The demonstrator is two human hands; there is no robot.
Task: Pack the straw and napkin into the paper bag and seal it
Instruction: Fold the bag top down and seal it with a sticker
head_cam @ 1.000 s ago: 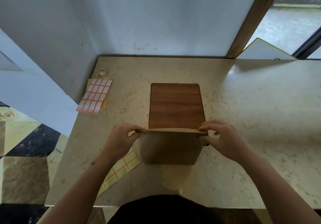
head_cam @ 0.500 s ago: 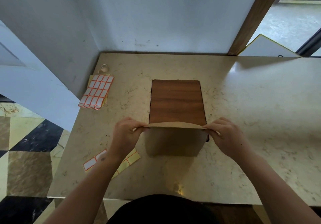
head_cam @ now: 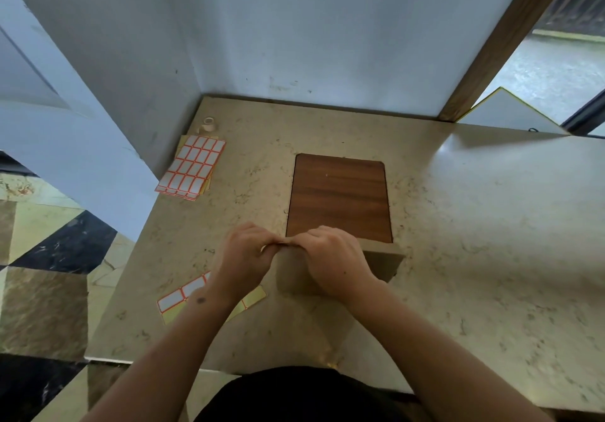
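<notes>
A brown paper bag (head_cam: 383, 263) stands upright on the stone table (head_cam: 474, 258), just in front of a wooden board (head_cam: 339, 197). My left hand (head_cam: 244, 258) and my right hand (head_cam: 334, 263) meet at the left end of the bag's top edge, and both pinch it there. The right end of the top edge is bare and flat. Neither straw nor napkin is in sight; the bag's inside is hidden.
A sheet of red-bordered labels (head_cam: 193, 168) lies at the back left beside a small tape roll (head_cam: 207, 124). A partly used label sheet (head_cam: 183, 297) lies under my left wrist. Walls close the back and left; the table's edge runs near me.
My right hand slid left along the bag's top edge from the right corner until it met my left hand. The bag's top is now pressed flat.
</notes>
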